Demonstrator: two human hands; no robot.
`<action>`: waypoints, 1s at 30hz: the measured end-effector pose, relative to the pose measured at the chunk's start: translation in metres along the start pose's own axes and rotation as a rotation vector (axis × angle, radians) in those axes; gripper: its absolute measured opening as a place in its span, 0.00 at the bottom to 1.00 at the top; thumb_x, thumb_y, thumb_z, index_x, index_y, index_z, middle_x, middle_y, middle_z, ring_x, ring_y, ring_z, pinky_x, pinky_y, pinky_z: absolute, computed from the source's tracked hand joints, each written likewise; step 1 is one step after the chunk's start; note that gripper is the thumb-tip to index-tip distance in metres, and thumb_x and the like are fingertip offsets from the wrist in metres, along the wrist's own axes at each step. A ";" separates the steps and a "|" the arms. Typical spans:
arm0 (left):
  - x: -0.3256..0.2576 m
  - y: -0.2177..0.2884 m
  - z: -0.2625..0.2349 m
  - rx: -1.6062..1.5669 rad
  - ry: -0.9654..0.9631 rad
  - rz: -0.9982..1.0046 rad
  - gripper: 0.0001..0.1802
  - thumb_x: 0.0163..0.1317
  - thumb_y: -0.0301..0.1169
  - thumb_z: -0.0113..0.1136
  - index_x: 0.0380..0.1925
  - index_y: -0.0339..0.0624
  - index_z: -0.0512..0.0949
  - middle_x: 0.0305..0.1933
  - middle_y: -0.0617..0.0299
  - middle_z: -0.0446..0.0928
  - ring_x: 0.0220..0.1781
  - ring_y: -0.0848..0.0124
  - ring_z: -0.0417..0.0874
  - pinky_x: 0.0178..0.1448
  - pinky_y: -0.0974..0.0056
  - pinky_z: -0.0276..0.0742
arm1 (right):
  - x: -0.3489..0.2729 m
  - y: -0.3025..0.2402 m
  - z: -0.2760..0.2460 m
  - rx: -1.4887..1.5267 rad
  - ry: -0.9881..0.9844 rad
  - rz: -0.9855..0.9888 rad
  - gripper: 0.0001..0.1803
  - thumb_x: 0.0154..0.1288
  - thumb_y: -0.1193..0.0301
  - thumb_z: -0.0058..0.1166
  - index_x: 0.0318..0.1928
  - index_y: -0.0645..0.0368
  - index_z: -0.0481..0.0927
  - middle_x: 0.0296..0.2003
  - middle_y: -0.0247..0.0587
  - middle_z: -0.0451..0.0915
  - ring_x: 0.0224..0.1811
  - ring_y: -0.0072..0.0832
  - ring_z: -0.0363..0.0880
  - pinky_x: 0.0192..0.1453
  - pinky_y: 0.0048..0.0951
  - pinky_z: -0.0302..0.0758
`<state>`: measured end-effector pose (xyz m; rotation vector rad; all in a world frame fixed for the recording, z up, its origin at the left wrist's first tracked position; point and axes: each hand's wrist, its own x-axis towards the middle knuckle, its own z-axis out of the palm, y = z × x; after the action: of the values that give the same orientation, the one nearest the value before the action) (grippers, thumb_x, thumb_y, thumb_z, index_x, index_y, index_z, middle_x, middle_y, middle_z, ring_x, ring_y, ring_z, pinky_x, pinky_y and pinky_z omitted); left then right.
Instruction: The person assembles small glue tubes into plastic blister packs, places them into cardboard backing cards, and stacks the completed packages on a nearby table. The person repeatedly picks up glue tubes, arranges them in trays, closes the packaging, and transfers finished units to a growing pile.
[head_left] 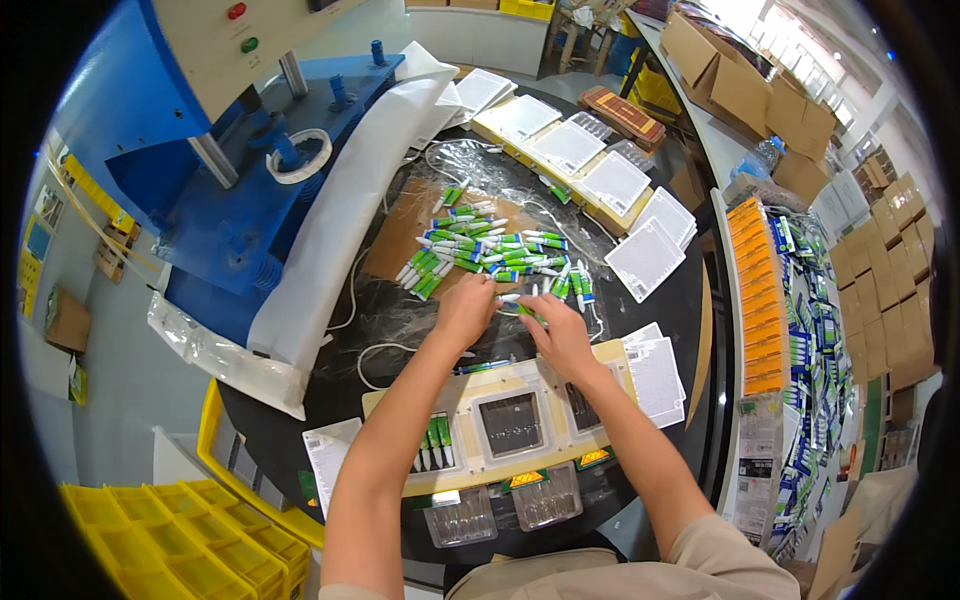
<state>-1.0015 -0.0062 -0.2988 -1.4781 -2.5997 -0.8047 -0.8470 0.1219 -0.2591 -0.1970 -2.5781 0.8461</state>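
Observation:
Small white-and-green tubes with blue ends [490, 240] lie in a loose pile on a brown cardboard sheet [390, 235]. My left hand [468, 308] is at the pile's near edge with its fingers closed; what they hold, if anything, is hidden. Just to its right, my right hand [560, 330] pinches a tube [528, 312] between thumb and fingers. Beneath my forearms lies a pale yellow frame [465, 400] with three windows. Several tubes [438, 435] stand side by side in its left window; a clear blister tray [512, 422] fills the middle one. My right forearm partly covers the right window.
A blue press [240, 200] with a white sheet [350, 200] along its edge stands at left. Another frame bearing white cards [568, 147] lies at the back. Clear trays [548, 497] rest at the front edge, yellow crates [180, 530] lower left, an orange rack [757, 300] at right.

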 end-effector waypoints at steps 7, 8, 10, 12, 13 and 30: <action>-0.001 0.014 0.008 0.088 -0.056 0.070 0.08 0.60 0.24 0.60 0.40 0.40 0.80 0.43 0.56 0.81 0.49 0.58 0.85 0.45 0.56 0.84 | -0.116 -0.055 -0.013 0.247 -0.127 0.171 0.18 0.66 0.80 0.56 0.56 0.60 0.81 0.45 0.50 0.79 0.43 0.49 0.82 0.48 0.42 0.80; -0.009 0.021 -0.001 -0.042 -0.030 -0.023 0.09 0.61 0.23 0.59 0.41 0.40 0.80 0.43 0.55 0.80 0.48 0.57 0.85 0.45 0.55 0.83 | -0.125 -0.060 -0.009 0.217 -0.094 0.140 0.18 0.65 0.80 0.57 0.55 0.62 0.81 0.45 0.49 0.79 0.44 0.48 0.83 0.48 0.41 0.80; -0.035 0.033 -0.025 -0.346 0.054 -0.132 0.14 0.64 0.21 0.58 0.50 0.42 0.79 0.44 0.50 0.81 0.45 0.52 0.86 0.46 0.50 0.82 | -0.137 -0.067 0.002 0.169 -0.023 0.075 0.17 0.64 0.80 0.59 0.54 0.64 0.81 0.45 0.48 0.81 0.44 0.45 0.83 0.47 0.40 0.82; -0.081 0.052 -0.047 -0.633 0.110 -0.262 0.18 0.64 0.20 0.60 0.54 0.43 0.80 0.50 0.49 0.82 0.48 0.50 0.86 0.50 0.51 0.82 | -0.142 -0.070 0.013 0.060 0.055 0.015 0.15 0.63 0.79 0.61 0.51 0.65 0.82 0.44 0.48 0.82 0.43 0.44 0.84 0.46 0.37 0.82; -0.104 0.060 -0.054 -0.538 0.134 -0.205 0.18 0.64 0.21 0.61 0.54 0.44 0.81 0.52 0.48 0.82 0.49 0.51 0.87 0.50 0.53 0.83 | -0.144 -0.071 0.018 0.015 0.103 -0.023 0.14 0.62 0.79 0.63 0.50 0.65 0.83 0.43 0.49 0.83 0.43 0.43 0.85 0.45 0.36 0.82; -0.213 0.114 -0.024 0.071 0.144 0.037 0.22 0.62 0.37 0.68 0.53 0.38 0.82 0.58 0.53 0.81 0.60 0.58 0.81 0.67 0.50 0.72 | -0.008 0.021 0.017 -0.290 0.172 0.167 0.17 0.69 0.61 0.61 0.31 0.63 0.84 0.30 0.51 0.82 0.34 0.49 0.83 0.39 0.48 0.77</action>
<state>-0.7982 -0.1385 -0.2921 -1.3912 -2.4623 -0.7760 -0.8466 0.1277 -0.2866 -0.5520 -2.5345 0.4814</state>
